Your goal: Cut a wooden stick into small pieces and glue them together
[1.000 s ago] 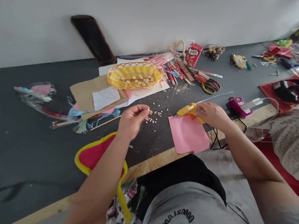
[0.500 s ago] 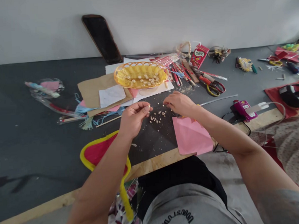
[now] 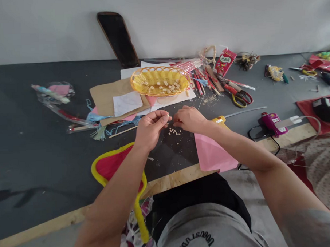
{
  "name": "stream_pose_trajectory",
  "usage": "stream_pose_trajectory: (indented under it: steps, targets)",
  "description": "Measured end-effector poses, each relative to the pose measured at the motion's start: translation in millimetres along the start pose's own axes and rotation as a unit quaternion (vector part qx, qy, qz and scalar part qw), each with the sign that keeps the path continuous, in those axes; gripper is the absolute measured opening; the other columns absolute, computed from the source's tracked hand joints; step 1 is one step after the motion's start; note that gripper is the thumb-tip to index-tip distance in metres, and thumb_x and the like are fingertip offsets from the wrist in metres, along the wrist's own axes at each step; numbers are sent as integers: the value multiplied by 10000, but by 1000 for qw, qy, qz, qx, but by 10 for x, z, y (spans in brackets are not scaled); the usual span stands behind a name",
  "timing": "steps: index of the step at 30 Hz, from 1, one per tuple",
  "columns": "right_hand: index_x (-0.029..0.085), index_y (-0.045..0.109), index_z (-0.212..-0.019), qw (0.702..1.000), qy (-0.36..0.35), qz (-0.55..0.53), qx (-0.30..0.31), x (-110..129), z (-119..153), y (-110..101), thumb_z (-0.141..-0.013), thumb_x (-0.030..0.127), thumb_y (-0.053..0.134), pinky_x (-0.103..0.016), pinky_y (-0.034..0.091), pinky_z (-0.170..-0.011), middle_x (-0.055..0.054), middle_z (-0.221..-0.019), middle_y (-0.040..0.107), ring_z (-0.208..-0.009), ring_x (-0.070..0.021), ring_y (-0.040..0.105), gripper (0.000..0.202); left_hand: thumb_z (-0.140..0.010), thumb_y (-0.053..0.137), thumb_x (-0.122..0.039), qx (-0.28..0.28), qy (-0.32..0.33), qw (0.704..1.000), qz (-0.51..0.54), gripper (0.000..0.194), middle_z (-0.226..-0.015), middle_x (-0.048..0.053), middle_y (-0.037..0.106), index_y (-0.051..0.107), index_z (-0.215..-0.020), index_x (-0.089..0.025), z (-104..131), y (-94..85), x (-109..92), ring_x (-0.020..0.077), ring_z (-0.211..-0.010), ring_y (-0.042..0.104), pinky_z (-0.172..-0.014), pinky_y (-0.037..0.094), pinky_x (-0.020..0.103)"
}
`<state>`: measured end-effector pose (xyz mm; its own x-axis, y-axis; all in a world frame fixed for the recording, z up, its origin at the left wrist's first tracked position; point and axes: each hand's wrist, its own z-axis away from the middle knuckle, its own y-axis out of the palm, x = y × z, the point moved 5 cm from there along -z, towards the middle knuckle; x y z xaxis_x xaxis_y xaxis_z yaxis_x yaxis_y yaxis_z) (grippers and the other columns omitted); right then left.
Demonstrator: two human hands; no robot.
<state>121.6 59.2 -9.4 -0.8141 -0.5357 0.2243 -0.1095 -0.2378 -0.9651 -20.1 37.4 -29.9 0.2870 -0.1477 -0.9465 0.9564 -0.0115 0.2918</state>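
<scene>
My left hand (image 3: 151, 128) is closed in a pinch, a small pale piece (image 3: 168, 115) showing at its fingertips. Close to its right, my right hand (image 3: 190, 118) points fingers downward and together. Whatever those fingers hold, if anything, is too small or hidden to make out. Below both hands, several small pale bits (image 3: 174, 131) lie scattered on the dark table (image 3: 166, 156). Beyond them stands a yellow woven basket (image 3: 152, 77) with several pale little clusters inside. A yellow glue gun (image 3: 221, 121) and a pink sheet (image 3: 214, 154) lie partly under my right forearm.
A phone (image 3: 119, 38) leans on the wall. Papers (image 3: 105, 95) and blue tassels (image 3: 99, 119) lie left of the basket. Red-handled scissors (image 3: 239, 94), sticks and a red carton (image 3: 225, 62) are at right. A yellow-edged red piece (image 3: 112, 164) sits beneath my left forearm.
My right hand has moved left, nearer my left hand's fingertips, uncovering more of the glue gun. The left hand keeps its pinch. The whole view has shifted slightly.
</scene>
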Motion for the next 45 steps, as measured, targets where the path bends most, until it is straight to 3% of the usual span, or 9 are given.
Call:
stream_pose_trajectory:
  steps: [6, 9, 12, 14, 19, 23, 28, 36, 45]
  targets:
    - [194, 719, -971, 1000, 16, 21, -3, 53, -17, 35, -946, 281, 554, -374, 391, -825, -101, -1020, 736, -1024, -281, 593, 188, -628, 872, -329, 4, 2, 1000, 12, 289, -741, 27, 725, 731, -828, -175, 1, -23, 27, 94, -599, 562, -599, 447, 228]
    - [187, 707, -935, 993, 37, -69, -88, -18, 91, -106, -941, 237, 544, -356, 402, -858, -79, -1001, 736, -996, -244, 599, 171, -648, 867, -345, 7, 11, 1000, 3, 283, -754, 31, 728, 737, -837, -179, 9, -19, 30, 106, -618, 578, -607, 454, 235]
    - [180, 688, -934, 945, 68, -242, -209, -51, 330, -257, -948, 250, 546, -298, 442, -810, -52, -936, 720, -870, -180, 610, 159, -648, 872, -365, 11, 28, 1000, -5, 289, -742, 28, 717, 743, -830, -181, 34, 13, 21, 123, -655, 598, -618, 455, 241]
    - [190, 682, -934, 908, 81, -325, -252, 1, 495, -269, -948, 299, 554, -282, 459, -747, -39, -904, 708, -803, -164, 605, 169, -634, 883, -372, 17, 31, 999, -7, 297, -718, 19, 703, 748, -817, -180, 62, 48, 21, 124, -656, 595, -625, 456, 243]
    - [214, 670, -897, 868, 109, -373, -310, 171, 680, -123, -943, 304, 563, -290, 484, -772, -31, -886, 702, -814, -161, 617, 146, -625, 894, -362, 25, 23, 999, -13, 295, -705, 4, 690, 760, -817, -182, 122, 97, 34, 100, -628, 570, -608, 448, 220]
    - [211, 658, -874, 840, 82, -399, -358, 184, 660, -71, -932, 253, 589, -283, 479, -765, -13, -861, 703, -804, -147, 617, 100, -620, 893, -361, 21, 32, 999, -23, 298, -693, 6, 687, 765, -814, -175, 129, 89, 37, 99, -615, 568, -580, 438, 212]
    - [214, 667, -866, 831, 56, -411, -370, 188, 647, -70, -932, 218, 595, -276, 474, -751, -3, -856, 706, -798, -137, 612, 97, -612, 901, -354, 29, 30, 999, -25, 285, -655, -8, 666, 773, -796, -179, 141, 109, 39, 73, -571, 530, -536, 411, 185]
    - [214, 672, -849, 837, 61, -401, -366, 207, 640, -49, -930, 226, 604, -286, 481, -729, -4, -835, 701, -772, -140, 607, 107, -618, 898, -377, 32, 49, 997, -58, 299, -756, 25, 736, 775, -807, -182, 171, 115, 17, 122, -660, 626, -644, 514, 240]
    - [210, 677, -851, 819, 54, -429, -377, 181, 639, -6, -910, 220, 646, -252, 481, -678, 9, -814, 692, -724, -115, 596, 68, -651, 875, -400, 22, 93, 988, -119, 276, -746, 30, 747, 783, -799, -186, 188, 101, -28, 135, -659, 645, -631, 524, 245]
